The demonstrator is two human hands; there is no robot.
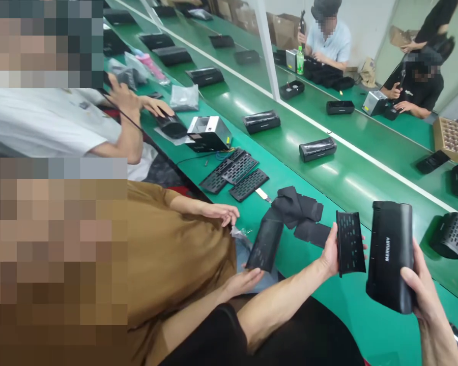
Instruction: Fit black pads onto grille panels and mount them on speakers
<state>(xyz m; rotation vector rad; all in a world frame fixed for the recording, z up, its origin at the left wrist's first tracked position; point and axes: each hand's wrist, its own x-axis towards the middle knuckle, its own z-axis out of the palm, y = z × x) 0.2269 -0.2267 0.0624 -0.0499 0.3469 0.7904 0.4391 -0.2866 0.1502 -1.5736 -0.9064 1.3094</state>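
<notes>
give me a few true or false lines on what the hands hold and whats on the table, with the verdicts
1. The left hand holds a perforated panel. True.
2. The right hand holds a green bottle. False: it holds a black casing marked MERKURY.
3. The perforated panel is fitted onto the black casing. False: they are apart, with a gap between them.
4. Dark flat pieces lie on the green table. True.
</notes>
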